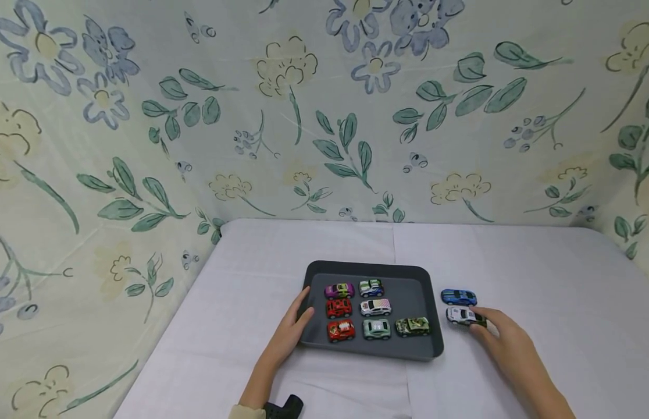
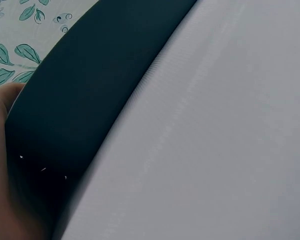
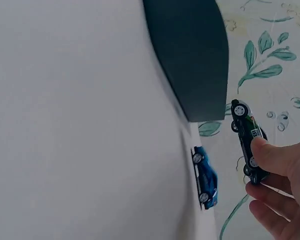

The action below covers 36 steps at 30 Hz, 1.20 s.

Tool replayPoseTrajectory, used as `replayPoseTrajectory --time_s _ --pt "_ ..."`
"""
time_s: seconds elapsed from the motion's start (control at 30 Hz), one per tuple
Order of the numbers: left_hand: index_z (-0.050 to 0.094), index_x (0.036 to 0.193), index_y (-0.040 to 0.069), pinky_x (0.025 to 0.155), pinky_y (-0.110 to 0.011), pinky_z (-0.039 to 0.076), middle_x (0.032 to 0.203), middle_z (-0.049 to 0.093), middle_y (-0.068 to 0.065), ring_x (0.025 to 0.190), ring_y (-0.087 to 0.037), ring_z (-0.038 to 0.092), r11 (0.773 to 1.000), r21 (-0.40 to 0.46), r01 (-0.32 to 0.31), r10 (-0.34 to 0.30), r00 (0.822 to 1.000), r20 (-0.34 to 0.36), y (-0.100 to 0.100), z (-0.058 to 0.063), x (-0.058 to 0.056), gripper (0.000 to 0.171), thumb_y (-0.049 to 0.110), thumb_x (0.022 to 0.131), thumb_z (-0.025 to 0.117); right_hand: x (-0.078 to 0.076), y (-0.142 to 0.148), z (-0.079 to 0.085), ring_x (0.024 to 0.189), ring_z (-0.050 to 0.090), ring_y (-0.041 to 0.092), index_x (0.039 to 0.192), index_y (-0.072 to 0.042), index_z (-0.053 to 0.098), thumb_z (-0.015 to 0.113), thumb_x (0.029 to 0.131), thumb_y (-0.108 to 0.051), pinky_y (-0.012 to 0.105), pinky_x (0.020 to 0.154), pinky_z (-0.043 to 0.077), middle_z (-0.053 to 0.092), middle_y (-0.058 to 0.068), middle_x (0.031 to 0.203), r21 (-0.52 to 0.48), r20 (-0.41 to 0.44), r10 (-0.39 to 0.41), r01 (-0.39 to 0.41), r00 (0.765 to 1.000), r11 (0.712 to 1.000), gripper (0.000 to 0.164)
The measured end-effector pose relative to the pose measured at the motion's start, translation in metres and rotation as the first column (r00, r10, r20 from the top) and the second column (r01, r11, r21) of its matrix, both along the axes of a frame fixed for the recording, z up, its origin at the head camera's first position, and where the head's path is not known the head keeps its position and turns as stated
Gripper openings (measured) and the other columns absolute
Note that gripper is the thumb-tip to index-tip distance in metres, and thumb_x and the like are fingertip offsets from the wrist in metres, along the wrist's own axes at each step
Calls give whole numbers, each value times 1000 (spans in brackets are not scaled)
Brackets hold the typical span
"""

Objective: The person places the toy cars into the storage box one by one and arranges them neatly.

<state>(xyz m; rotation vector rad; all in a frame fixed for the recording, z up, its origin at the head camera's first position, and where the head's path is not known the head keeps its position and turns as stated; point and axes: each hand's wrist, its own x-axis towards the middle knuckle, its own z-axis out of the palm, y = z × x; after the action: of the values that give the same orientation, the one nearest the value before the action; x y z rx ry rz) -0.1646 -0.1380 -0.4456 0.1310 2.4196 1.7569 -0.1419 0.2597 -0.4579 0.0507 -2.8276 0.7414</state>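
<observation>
My left hand [image 1: 289, 330] grips the left side of a dark grey tray [image 1: 413, 349], with thumb and a finger at its rim. The left wrist view shows that hand [image 2: 0, 165] against the tray's outer wall [image 2: 90, 85]. To the right of the tray, my right hand [image 1: 507, 343] pinches a white and black toy car [image 1: 460, 316] by its rear end. In the right wrist view this toy car [image 3: 246, 137] is up off the cloth, wheels facing the camera. A blue toy car [image 1: 459, 297] stands on the cloth just beyond it.
Inside the tray stand several toy cars: a purple one [image 1: 339, 290], red ones, a mint one [image 1: 377, 329], white patterned ones and a camouflage one [image 1: 412, 327] at right. White cloth [image 1: 272, 250] covers the table; a floral curtain [image 1: 324, 116] hangs behind.
</observation>
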Motion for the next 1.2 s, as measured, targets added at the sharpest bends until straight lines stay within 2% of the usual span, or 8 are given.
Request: replayPoseTrajectory --time_s 0.13,0.3,0.57,0.77,0.97,1.2 --pt "23 145 16 112 -55 12 151 19 -13 140 -33 13 1000 -2 0 0 1000 1 0 1 -1 55 31 96 43 3 -12 18 106 50 44 115 -4 58 65 83 -17 58 85 41 57 25 115 4 -95 41 -40 995 999 35" --pt "24 145 16 112 -55 12 151 19 -13 140 -34 14 1000 -7 -4 4 1000 1 0 2 -1 55 32 96 43 0 -32 31 108 51 41 115 -8 60 68 80 -15 57 86 42 59 20 116 0 -124 82 -82 989 997 37" --pt "24 145 15 112 -55 12 151 20 -14 140 -34 14 1000 -14 -7 7 1000 -2 1 1 -1 53 29 97 42 -19 -63 27 110 53 37 115 -11 61 68 80 -18 52 87 46 60 16 116 23 -76 122 -120 990 992 37" --pt "24 145 15 112 -55 12 151 19 -14 140 -34 14 1000 -13 -3 3 1000 -3 1 1 -1 53 29 97 42 -34 -75 22 106 57 36 110 -7 64 71 77 -14 51 89 46 64 15 111 105 -113 188 -177 976 979 35" --pt "23 145 17 112 -55 12 151 19 -13 140 -33 13 1000 -16 2 -2 1000 -2 0 1 0 55 34 96 43 -44 -80 15 113 52 36 103 -8 67 74 73 -14 60 98 31 67 11 105 180 -93 180 -162 979 970 31" --pt "23 145 16 112 -55 12 151 19 -13 140 -33 13 1000 -10 1 -1 1000 -2 0 1 0 54 30 96 42 -49 -84 14 119 46 34 102 -10 68 75 72 -15 60 105 15 68 9 103 218 -15 144 -137 989 966 31"
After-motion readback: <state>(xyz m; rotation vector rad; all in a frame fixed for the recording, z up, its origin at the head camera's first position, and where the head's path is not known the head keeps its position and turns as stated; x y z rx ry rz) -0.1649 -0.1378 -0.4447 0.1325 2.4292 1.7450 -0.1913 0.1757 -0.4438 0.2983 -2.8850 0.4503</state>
